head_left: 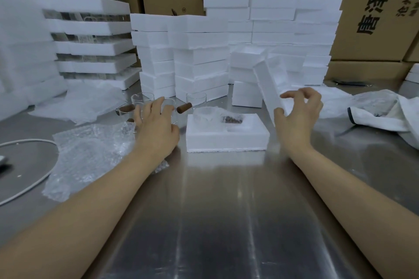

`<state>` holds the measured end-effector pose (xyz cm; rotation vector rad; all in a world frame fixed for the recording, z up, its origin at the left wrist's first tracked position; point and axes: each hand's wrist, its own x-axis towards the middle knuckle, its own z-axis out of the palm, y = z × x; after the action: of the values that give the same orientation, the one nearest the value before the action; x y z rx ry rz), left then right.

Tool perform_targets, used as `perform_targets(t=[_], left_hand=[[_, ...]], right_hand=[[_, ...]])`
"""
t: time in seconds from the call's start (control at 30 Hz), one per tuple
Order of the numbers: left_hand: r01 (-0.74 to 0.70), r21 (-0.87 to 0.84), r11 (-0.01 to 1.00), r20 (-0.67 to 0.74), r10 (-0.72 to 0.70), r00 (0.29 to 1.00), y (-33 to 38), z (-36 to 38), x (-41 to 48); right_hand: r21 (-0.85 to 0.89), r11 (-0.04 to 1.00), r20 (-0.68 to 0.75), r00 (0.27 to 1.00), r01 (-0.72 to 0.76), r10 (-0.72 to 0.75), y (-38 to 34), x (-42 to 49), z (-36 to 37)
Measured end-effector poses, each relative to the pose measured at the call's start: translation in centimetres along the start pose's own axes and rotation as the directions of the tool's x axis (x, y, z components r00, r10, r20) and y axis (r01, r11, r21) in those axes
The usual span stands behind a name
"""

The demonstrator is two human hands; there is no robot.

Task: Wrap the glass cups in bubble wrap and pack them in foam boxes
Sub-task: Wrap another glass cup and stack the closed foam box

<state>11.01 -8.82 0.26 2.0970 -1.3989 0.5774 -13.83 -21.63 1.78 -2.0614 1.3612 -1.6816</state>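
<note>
Packing part done: foam box (226, 140) holds wrapped cup (207, 114), uncovered. Right hand (297, 118) pinches foam lid (267, 84), tilted. Left hand (156, 127) grips bare glass cup (169, 101). More unwrapped cups (196, 97) behind.

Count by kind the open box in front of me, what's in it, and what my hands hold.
Open box: 1
Wrapped cup in it: 1
Bare cup in left hand: 1
Lid in right hand: 1
Total: 4
</note>
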Motion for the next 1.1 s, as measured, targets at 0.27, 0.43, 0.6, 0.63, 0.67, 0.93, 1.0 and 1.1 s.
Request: perform_targets(t=[0.27, 0.43, 0.6, 0.63, 0.67, 0.93, 1.0, 1.1], left_hand=[[-0.165, -0.548, 0.820, 0.188, 0.314, 0.931, 1.9, -0.5, -0.9], [-0.252, -0.429, 0.867, 0.216, 0.369, 0.904, 2.0, 0.0, -1.2], [-0.247, -0.399, 0.883, 0.046, 0.289, 0.956, 3.2, -0.6, -1.3], [-0.215, -0.469, 0.856, 0.010, 0.249, 0.968, 3.5, -0.8, -1.3], [-0.165, -0.563, 0.810, -0.005, 0.196, 0.981, 3.9, -1.1, -1.4], [0.010, -0.873, 0.488, 0.057, 0.081, 0.995, 4.6, -1.8, -1.7], [0.025, -0.887, 0.461, 0.051, 0.043, 0.998, 4.5, -1.6, -1.3], [0.136, -0.895, 0.424, 0.118, -0.068, 0.991, 4.0, -1.4, -0.8]], right_hand=[[-0.004, 0.963, 0.308, 0.916, -0.270, 0.258, 2.0, 0.9, 0.3], [0.107, 0.971, 0.094, 0.974, -0.216, 0.206, 1.3, 0.8, 0.0], [0.711, 0.683, 0.099, 0.986, -0.167, 0.138, -5.0, -0.3, -1.3], [0.769, 0.614, 0.144, 0.984, -0.180, 0.107, -6.1, -0.7, -1.3], [0.796, 0.571, 0.198, 0.978, -0.200, 0.067, -7.0, -1.3, -1.2], [0.779, 0.285, 0.619, 0.758, -0.559, -0.206, -8.2, -5.0, 0.4], [0.759, 0.315, 0.635, 0.754, -0.569, -0.168, -7.8, -4.6, 0.5], [0.800, 0.384, 0.416, 0.887, -0.462, 0.201, -6.4, -3.2, 0.6]])
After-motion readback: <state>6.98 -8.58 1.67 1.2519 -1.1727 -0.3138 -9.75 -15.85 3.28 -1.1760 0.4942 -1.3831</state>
